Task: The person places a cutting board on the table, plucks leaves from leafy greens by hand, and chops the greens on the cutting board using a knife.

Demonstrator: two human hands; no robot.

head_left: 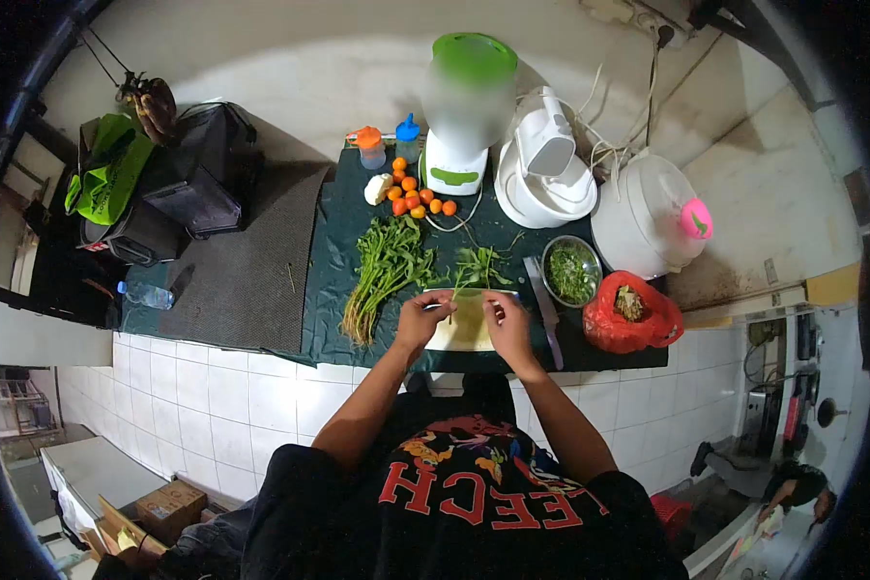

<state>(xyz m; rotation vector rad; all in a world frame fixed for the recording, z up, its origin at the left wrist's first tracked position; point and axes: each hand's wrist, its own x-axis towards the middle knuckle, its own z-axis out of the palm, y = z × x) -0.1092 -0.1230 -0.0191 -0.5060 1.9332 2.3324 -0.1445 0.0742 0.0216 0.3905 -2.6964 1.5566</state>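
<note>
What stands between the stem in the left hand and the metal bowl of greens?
Past the stem, the right hand comes first, then the knife lying beside the bowl. Nothing else visible stands between.

The left grip (422, 317) is closed in a pinch; the right grip (505, 320), just beside it, curls inward toward it. Behind the left grip, the left forearm (363, 398) slants back and outward; behind the right grip, the right forearm (563, 411) mirrors it.

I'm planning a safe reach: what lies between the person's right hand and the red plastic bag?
In the head view, a long, pale knife lies between the right hand and red plastic bag; a round metal bowl sits slightly farther back.
</note>
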